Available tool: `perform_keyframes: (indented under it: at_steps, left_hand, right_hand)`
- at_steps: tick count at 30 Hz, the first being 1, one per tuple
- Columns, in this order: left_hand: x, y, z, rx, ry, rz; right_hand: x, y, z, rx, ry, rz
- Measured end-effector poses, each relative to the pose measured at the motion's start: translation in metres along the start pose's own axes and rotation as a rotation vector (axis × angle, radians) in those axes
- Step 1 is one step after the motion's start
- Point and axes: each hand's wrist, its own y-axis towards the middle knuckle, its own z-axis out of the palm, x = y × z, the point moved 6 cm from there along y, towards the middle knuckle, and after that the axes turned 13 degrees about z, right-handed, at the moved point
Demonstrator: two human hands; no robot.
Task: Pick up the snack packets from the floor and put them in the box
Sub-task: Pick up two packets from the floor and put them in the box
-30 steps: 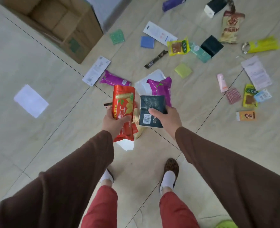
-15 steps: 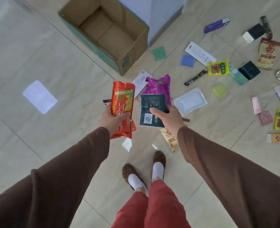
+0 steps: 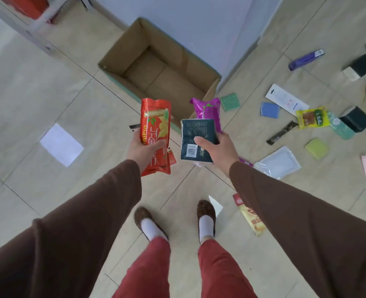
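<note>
Two hands are raised in front of the person, each closed on packets, with the open box [image 3: 121, 45] just ahead on the tiled floor [image 3: 27, 100] and nothing visible inside it. On the far left a white sheet [image 3: 61, 144] lies flat on the tiles. The left hand [image 3: 144, 150] grips a red packet [image 3: 156, 125] upright, fingers wrapped across its front, with smaller wrappers tucked behind it that cannot be made out. The right hand [image 3: 219, 149] clamps a dark packet [image 3: 196, 135] under the thumb and a purple packet [image 3: 207, 110] behind it; both overlap the near corner of the box in this view. Below, two slippered feet stand on the floor, and a yellow-brown packet [image 3: 252, 220] lies just beside the right foot. Farther right the floor is scattered with loose items: a clear pouch [image 3: 277, 162], a green card [image 3: 230, 102], a blue pad [image 3: 270, 110], a yellow packet [image 3: 312, 117], a long dark bar [image 3: 282, 132], and a purple tube [image 3: 306, 59] near the wall.
</note>
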Motion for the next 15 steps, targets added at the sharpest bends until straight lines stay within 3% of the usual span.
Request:
perform_keyframes:
  at_steps: [7,15]
  left_hand:
    - [-0.028,0.089,-0.064,0.085,-0.008,-0.025]
    - [-0.053,0.184,-0.123,0.200,0.143,-0.003]
  right_hand:
    - [0.080,0.032,0.059,-0.059,0.059,0.006]
    - [0.131,0.072,0.122,-0.101,0.211,0.088]
